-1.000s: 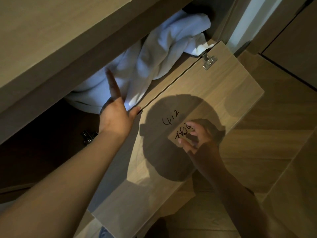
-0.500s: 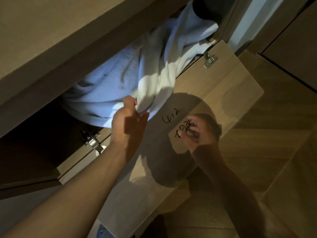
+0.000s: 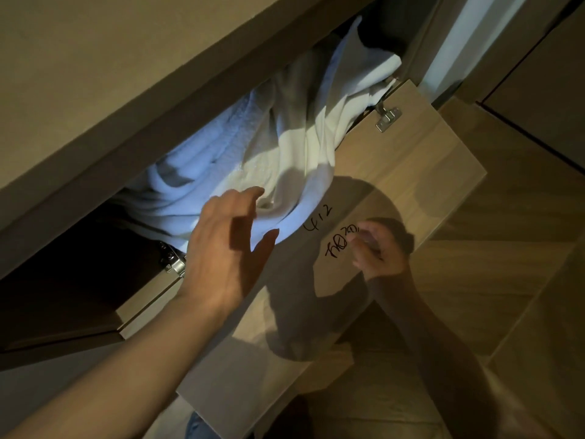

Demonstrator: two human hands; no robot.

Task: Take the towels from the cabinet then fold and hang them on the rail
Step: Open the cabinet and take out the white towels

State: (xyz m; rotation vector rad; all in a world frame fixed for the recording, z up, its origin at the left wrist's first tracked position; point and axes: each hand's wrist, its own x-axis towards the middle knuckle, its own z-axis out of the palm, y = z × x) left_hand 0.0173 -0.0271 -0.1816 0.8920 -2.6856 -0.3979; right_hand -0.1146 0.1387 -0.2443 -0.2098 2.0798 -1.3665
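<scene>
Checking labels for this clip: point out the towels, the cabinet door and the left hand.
towels (image 3: 304, 147): head view, lit white fold.
cabinet door (image 3: 411, 172): head view, bare wood below hinge.
left hand (image 3: 228, 248): head view, back of hand.

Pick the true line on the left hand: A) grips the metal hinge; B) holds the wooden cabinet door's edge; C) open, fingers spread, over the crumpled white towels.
C: the left hand spreads its fingers above the crumpled white towels, clasping nothing; the right hand curls on the light wooden cabinet door.
</scene>
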